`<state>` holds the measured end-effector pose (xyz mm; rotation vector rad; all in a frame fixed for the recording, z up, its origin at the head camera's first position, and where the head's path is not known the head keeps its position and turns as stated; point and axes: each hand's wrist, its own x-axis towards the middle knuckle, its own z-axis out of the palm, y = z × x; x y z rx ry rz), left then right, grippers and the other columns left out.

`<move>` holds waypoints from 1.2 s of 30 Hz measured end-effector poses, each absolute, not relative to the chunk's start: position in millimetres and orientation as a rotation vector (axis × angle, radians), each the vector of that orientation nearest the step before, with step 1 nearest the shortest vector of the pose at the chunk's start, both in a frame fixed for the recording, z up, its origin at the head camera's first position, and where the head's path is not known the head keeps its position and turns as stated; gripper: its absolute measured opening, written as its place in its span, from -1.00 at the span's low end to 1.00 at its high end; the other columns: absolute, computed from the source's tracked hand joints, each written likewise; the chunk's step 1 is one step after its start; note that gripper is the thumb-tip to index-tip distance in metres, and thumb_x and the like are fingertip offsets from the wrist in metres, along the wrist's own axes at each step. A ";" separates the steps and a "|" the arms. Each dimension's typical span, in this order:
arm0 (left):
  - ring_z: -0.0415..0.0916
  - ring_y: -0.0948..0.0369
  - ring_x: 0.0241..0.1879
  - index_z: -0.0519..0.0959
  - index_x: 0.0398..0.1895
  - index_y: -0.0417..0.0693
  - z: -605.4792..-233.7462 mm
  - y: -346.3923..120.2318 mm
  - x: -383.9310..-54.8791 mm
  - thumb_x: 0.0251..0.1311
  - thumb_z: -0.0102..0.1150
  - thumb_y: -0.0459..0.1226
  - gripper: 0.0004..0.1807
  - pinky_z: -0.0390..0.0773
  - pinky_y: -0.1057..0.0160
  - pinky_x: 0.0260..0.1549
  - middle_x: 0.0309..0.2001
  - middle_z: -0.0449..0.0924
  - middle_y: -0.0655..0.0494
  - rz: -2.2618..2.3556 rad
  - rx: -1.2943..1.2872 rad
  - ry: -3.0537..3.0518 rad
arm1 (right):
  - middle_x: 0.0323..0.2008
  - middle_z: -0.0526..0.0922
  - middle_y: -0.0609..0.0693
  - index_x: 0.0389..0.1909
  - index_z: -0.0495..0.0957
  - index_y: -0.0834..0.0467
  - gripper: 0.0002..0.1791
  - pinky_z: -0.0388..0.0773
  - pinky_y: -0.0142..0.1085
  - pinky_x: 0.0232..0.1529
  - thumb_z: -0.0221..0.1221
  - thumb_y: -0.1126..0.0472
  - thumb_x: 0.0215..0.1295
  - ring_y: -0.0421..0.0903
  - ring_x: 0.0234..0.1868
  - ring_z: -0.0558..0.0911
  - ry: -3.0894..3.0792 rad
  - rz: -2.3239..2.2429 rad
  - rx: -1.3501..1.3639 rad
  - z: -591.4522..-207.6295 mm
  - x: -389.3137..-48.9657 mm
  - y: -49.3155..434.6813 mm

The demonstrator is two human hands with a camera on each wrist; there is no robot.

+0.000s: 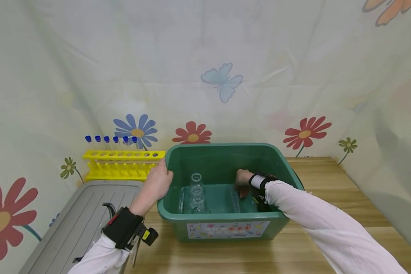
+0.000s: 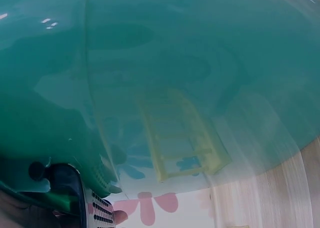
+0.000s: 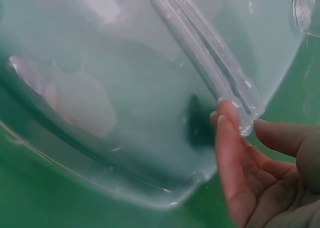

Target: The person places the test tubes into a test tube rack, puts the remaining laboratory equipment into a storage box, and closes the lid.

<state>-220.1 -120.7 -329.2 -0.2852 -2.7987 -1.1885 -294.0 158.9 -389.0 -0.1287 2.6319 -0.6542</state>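
Observation:
A green plastic bin (image 1: pixel 226 217) stands on the wooden table. My left hand (image 1: pixel 159 180) grips its left rim; the left wrist view mostly shows the bin's shiny outer wall (image 2: pixel 150 52). My right hand (image 1: pixel 243 179) reaches down into the right half of the bin. Up close, its thumb and fingers (image 3: pixel 231 153) pinch the corner where two clear plastic rims (image 3: pixel 200 47) run side by side, on what look like clear trays. Clear glass bottles (image 1: pixel 196 179) stand in the bin's left part. A dark item under my right wrist is mostly hidden.
Left of the bin, a yellow test tube rack (image 1: pixel 123 154) holds several tubes with blue caps (image 1: pixel 106 139). In front of it lies a grey case-like panel (image 1: pixel 99 198) with black handles. A flower-printed curtain (image 1: pixel 222 82) closes off the back and sides.

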 end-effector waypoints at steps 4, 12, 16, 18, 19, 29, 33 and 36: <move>0.50 0.05 -0.35 0.12 0.21 -0.36 -329.2 -118.6 -221.5 0.26 -0.20 -0.40 -0.55 0.57 0.14 -0.41 -0.15 0.43 -0.21 -1.154 -0.270 -2.820 | -0.69 0.56 0.21 -0.66 0.55 0.41 -0.74 0.56 -0.24 -0.60 0.13 0.37 0.16 0.04 -0.63 0.60 2.594 -0.562 -0.142 -386.3 -294.5 157.1; 0.51 0.02 -0.31 0.12 0.22 -0.35 -327.6 -113.5 -222.2 0.27 -0.21 -0.39 -0.55 0.57 0.10 -0.38 -0.13 0.43 -0.23 -1.115 -0.242 -2.848 | -0.65 0.58 0.15 -0.46 0.56 0.42 -0.78 0.55 -0.28 -0.61 0.07 0.33 0.23 -0.01 -0.61 0.61 2.524 -0.483 -0.314 -344.5 -289.2 160.8; 0.51 0.02 -0.29 0.10 0.23 -0.35 -327.3 -115.4 -223.3 0.27 -0.21 -0.39 -0.54 0.56 0.09 -0.37 -0.09 0.42 -0.24 -1.126 -0.245 -2.848 | -0.61 0.59 0.19 -0.43 0.57 0.44 -0.77 0.57 -0.19 -0.52 0.05 0.34 0.24 0.06 -0.56 0.62 2.503 -0.590 -0.436 -311.8 -287.7 165.9; 0.50 0.03 -0.29 0.10 0.24 -0.35 -327.6 -116.7 -223.8 0.27 -0.22 -0.40 -0.53 0.56 0.10 -0.37 -0.06 0.42 -0.24 -1.128 -0.250 -2.848 | -0.58 0.60 0.21 -0.43 0.58 0.44 -0.77 0.57 -0.15 -0.47 0.03 0.34 0.26 0.09 -0.52 0.62 2.507 -0.647 -0.509 -294.4 -285.5 170.0; 0.51 0.03 -0.30 0.09 0.24 -0.35 -327.8 -117.1 -223.9 0.27 -0.22 -0.40 -0.53 0.57 0.10 -0.38 -0.06 0.42 -0.25 -1.136 -0.250 -2.849 | -0.56 0.60 0.23 -0.43 0.58 0.44 -0.76 0.57 -0.13 -0.45 0.02 0.35 0.26 0.11 -0.51 0.62 2.509 -0.675 -0.531 -285.3 -284.2 171.8; 0.55 0.07 -0.39 0.10 0.24 -0.32 -329.7 -118.8 -221.0 0.27 -0.23 -0.40 -0.54 0.58 0.17 -0.51 -0.15 0.44 -0.22 -1.206 -0.260 -2.818 | -0.48 0.60 0.21 -0.21 0.48 0.51 -0.72 0.56 -0.15 -0.34 -0.01 0.31 0.32 0.08 -0.44 0.62 2.612 -0.934 -0.451 -219.9 -275.9 218.4; 0.55 0.06 -0.39 0.09 0.24 -0.33 -329.4 -118.0 -221.4 0.27 -0.23 -0.40 -0.54 0.58 0.18 -0.51 -0.14 0.44 -0.23 -1.208 -0.262 -2.828 | -0.46 0.60 0.20 -0.19 0.48 0.48 -0.70 0.56 -0.18 -0.34 0.00 0.27 0.32 0.04 -0.44 0.62 2.748 -0.945 -0.385 -209.4 -267.6 252.7; 0.54 0.04 -0.33 0.09 0.23 -0.34 -328.9 -118.1 -222.0 0.27 -0.23 -0.41 -0.54 0.58 0.14 -0.46 -0.10 0.43 -0.24 -1.192 -0.263 -2.827 | -0.47 0.61 0.19 -0.18 0.47 0.50 -0.67 0.56 -0.23 -0.38 0.01 0.24 0.32 -0.02 -0.48 0.62 2.818 -0.944 -0.290 -211.0 -261.5 278.5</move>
